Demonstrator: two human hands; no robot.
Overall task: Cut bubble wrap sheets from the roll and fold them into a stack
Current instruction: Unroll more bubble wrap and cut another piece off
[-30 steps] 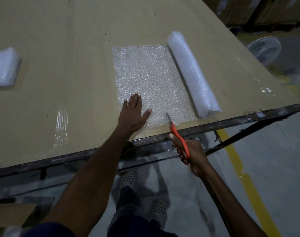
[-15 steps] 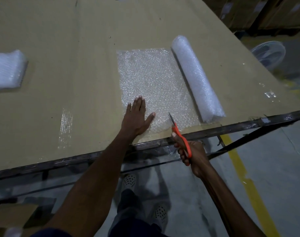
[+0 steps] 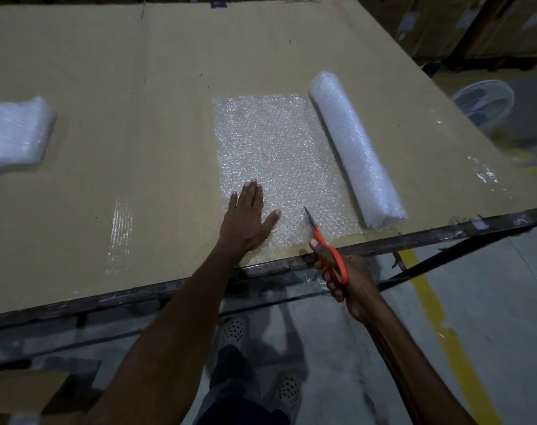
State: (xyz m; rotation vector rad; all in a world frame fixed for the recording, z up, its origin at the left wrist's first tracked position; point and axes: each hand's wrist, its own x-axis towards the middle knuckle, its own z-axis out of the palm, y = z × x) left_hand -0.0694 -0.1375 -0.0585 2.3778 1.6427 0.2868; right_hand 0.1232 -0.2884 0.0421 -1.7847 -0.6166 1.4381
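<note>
A folded stack of white bubble wrap (image 3: 14, 133) already lies at the frame's left edge, while mid-frame the flat left hand (image 3: 245, 220) pins the unrolled clear bubble-wrap sheet (image 3: 276, 157) beside the white roll (image 3: 354, 145) on the tan cardboard surface (image 3: 123, 87), and the right hand's (image 3: 350, 280) grip curls round orange-handled scissors (image 3: 328, 256) at the sheet's near edge, so this cut seems barely begun, folding still to come.

Cardboard-covered table (image 3: 138, 87); white fan (image 3: 483, 104) on floor; yellow floor line (image 3: 438, 314); stacked boxes (image 3: 429, 23).

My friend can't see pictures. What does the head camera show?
A person's left hand presses flat on bubble wrap unrolled from a roll on a brown table, while the right hand holds orange scissors at its near edge.
</note>
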